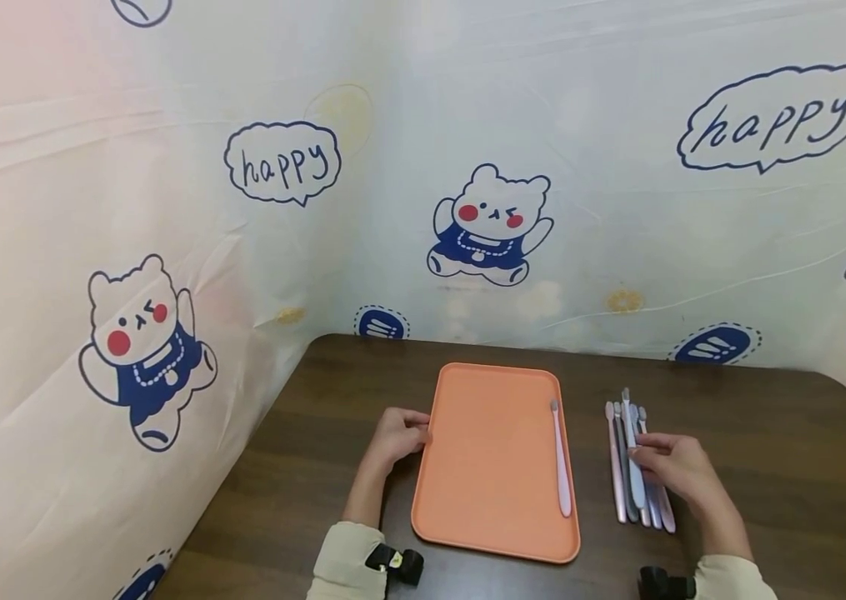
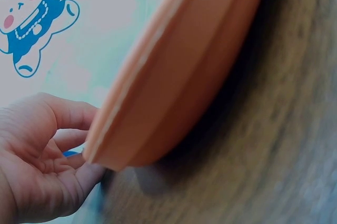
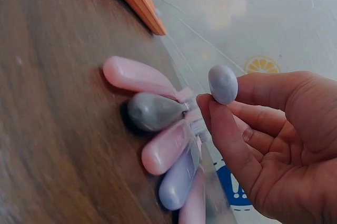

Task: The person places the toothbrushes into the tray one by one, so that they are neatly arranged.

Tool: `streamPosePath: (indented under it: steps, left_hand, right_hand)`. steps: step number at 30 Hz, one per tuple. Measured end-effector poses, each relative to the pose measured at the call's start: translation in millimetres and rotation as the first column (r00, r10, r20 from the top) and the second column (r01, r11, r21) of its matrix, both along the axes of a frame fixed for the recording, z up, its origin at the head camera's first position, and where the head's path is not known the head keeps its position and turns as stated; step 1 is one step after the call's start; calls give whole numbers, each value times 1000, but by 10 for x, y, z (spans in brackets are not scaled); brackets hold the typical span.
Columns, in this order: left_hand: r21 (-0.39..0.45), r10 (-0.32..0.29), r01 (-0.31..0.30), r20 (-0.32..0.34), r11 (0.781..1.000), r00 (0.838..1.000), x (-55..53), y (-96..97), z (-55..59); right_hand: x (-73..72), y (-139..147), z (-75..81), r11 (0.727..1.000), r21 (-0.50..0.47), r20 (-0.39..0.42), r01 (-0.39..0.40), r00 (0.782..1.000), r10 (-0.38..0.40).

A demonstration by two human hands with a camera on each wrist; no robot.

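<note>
An orange tray [image 1: 490,458] lies on the table with one pink toothbrush [image 1: 561,467] along its right side. My left hand [image 1: 398,435] pinches the tray's left edge between thumb and fingers, as the left wrist view shows closely. My right hand [image 1: 681,471] holds a pale lavender toothbrush [image 1: 631,467] by its handle, between thumb and index finger. In the right wrist view, the end of this lavender handle [image 3: 223,84] is raised above the others. Beneath it on the table lie several toothbrushes side by side, among them a grey one [image 3: 155,112] and a pink one [image 3: 139,75].
The dark wooden table [image 1: 775,450] ends at the back against a pale printed curtain [image 1: 603,225] with bears and "happy" bubbles. That curtain also hangs along the left side. The toothbrush group lies to the right of the tray, with a strip of table between.
</note>
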State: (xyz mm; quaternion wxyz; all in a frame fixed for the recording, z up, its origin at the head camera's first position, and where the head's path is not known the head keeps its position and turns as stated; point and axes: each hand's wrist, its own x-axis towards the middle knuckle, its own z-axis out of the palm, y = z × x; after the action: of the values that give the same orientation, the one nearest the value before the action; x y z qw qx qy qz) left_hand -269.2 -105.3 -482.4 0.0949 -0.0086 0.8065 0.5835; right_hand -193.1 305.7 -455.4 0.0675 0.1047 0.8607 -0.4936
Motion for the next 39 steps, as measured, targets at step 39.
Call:
streamPosePath:
  steps: [39]
  left_hand:
    - [29,17,-17,-4,999,1000,-8,15,-1]
  right_hand:
    - [-63,-335,-6,999,52,-21,-9,1000,11]
